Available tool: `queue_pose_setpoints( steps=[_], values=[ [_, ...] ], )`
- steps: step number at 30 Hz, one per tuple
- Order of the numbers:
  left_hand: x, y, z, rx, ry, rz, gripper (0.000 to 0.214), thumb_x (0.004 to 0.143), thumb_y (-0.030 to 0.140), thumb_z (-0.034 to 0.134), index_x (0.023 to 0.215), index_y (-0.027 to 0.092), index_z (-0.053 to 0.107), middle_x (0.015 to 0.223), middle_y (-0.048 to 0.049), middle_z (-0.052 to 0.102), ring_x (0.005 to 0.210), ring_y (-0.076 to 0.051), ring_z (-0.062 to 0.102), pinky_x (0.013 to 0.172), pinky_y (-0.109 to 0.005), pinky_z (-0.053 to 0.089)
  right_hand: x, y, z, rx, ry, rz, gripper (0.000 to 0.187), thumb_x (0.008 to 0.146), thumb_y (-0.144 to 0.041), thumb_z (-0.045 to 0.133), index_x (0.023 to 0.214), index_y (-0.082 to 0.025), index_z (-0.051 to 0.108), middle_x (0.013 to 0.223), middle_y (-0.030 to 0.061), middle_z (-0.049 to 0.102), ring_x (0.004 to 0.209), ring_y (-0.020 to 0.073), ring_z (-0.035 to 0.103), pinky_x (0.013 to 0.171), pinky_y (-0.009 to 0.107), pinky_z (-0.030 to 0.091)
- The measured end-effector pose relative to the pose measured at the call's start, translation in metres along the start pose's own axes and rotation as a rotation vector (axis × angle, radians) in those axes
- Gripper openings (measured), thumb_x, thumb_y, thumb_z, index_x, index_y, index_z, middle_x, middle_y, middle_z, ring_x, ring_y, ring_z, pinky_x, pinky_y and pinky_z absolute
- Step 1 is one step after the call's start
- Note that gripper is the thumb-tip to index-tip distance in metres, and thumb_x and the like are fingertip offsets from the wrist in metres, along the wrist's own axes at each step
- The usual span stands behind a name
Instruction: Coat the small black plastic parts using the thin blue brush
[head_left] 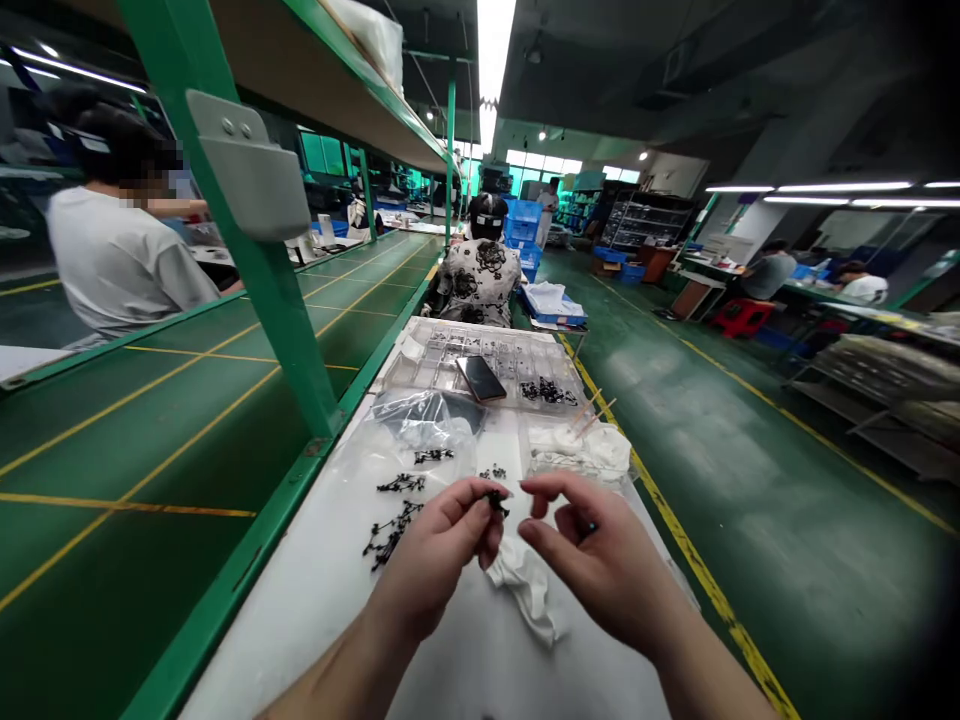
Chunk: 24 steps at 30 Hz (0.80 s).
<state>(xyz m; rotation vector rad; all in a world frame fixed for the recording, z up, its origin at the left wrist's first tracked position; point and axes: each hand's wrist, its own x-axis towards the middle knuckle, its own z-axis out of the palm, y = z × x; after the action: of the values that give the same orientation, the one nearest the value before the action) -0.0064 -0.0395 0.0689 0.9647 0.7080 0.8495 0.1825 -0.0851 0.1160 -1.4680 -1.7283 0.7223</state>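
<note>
My left hand point(439, 555) pinches a small black part point(496, 500) between thumb and fingertips above the white bench top point(315, 590). Just right of it, my right hand point(592, 555) has curled fingers with thumb and forefinger close together; something tiny and dark shows by its fingers, too small to name. A crumpled white cloth point(529, 590) lies under both hands. Several loose black parts point(394, 520) are strewn on the bench to the left of my left hand.
A clear plastic bag point(420, 420), a compartment tray point(517, 365) with a phone point(481, 378) on it, and white cloths with swab sticks point(581, 445) lie ahead. A green conveyor point(172, 420) runs on the left. Seated people work ahead and left. An aisle runs to the right.
</note>
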Motion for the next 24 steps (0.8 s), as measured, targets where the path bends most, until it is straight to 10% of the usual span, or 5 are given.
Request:
queue_pose_setpoints(
  steps=[12, 24],
  values=[
    [0.037, -0.032, -0.022, -0.496, -0.117, -0.061, 0.032, 0.089, 0.032, 0.078, 0.113, 0.016, 0.063, 0.086, -0.0023, 0.064, 0.066, -0.009, 0.062, 0.064, -0.021, 0.051, 0.053, 0.024, 0.03, -0.136, 0.038, -0.271, 0.013, 0.093, -0.013, 0.068, 0.102, -0.022, 0.073, 0.089, 0.0027, 0.071, 0.064, 0.0087, 0.059, 0.052, 0.021, 0.044],
    [0.041, -0.036, -0.045, -0.441, -0.009, -0.114, 0.042, 0.092, 0.055, 0.069, 0.085, 0.021, 0.044, 0.067, 0.0083, 0.035, 0.053, -0.003, 0.029, 0.046, -0.016, 0.022, 0.046, 0.018, 0.018, -0.316, -0.038, -0.291, 0.022, 0.096, -0.014, 0.068, 0.114, -0.026, 0.069, 0.106, 0.0037, 0.067, 0.082, 0.0094, 0.064, 0.063, 0.019, 0.052]
  ],
)
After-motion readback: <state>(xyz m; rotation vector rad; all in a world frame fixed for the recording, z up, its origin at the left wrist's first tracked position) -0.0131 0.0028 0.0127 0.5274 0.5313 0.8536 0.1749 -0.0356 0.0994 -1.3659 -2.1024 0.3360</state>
